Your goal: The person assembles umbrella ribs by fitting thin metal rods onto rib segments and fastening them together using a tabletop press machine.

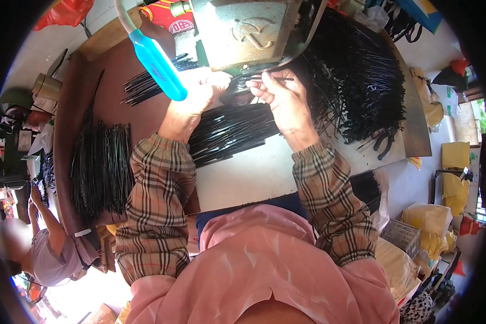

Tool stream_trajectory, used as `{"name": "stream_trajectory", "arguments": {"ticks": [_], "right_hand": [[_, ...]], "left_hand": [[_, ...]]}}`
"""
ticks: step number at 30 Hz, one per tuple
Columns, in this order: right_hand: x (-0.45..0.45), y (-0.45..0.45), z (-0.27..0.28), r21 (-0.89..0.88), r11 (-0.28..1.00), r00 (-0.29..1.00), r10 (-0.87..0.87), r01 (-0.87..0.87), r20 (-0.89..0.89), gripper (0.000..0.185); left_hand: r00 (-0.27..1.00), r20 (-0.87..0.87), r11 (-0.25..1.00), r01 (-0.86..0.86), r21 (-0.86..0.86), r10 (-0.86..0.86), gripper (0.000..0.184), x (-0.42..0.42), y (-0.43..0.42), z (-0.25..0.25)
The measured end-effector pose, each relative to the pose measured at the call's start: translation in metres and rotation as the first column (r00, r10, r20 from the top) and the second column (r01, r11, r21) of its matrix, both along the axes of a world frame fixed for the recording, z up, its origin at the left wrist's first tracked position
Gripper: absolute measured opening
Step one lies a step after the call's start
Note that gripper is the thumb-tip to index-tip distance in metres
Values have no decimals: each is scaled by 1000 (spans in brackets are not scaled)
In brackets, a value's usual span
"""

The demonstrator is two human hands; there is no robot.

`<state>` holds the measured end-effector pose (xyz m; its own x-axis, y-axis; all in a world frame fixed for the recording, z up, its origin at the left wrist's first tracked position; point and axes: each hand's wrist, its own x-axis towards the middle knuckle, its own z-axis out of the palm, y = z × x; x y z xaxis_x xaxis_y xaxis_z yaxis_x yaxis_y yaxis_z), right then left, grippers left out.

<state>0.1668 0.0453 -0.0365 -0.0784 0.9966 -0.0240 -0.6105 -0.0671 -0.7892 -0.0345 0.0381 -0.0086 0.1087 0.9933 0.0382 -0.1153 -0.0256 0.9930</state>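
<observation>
My left hand (202,89) is closed at the left of the metal machine (248,29), its fingertips pressed together; what they pinch is too small to make out. A thin dark rod (281,79) is held between the fingers of my right hand (283,100), just under the machine's lower edge. Below both hands lies a bundle of thin black rods (232,132) on the pale work surface (243,186). A blue lamp (159,67) reaches down beside my left hand and lights it brightly.
A large black heap (362,75) lies to the right, with dark-handled pliers (383,143) at its edge. More black rods (102,167) lie on the left. Yellow bags (429,216) stand at the right. Another person (54,245) is at the far left.
</observation>
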Motion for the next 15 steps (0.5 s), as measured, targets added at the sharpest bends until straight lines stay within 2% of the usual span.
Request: {"name": "stream_trajectory", "arguments": {"ticks": [4, 7, 10, 13, 15], "right_hand": [[1, 3, -3, 2, 1000, 1000, -24, 24, -11, 14], [2, 4, 1, 6, 999, 999, -32, 32, 23, 13], [3, 5, -1, 14, 1000, 999, -22, 21, 39, 14], [4, 4, -1, 18, 1000, 997, -10, 8, 78, 15], [4, 4, 1, 7, 1000, 995, -10, 9, 102, 17]], "left_hand": [[1000, 18, 999, 18, -42, -17, 23, 3, 4, 3], [996, -85, 1000, -19, 20, 21, 18, 8, 4, 8], [998, -30, 998, 56, 37, -55, 16, -1, 15, -7], [978, 64, 977, 204, -58, -200, 13, -10, 21, -9], [982, -95, 978, 151, -146, -166, 13, -8, 23, 4]]}}
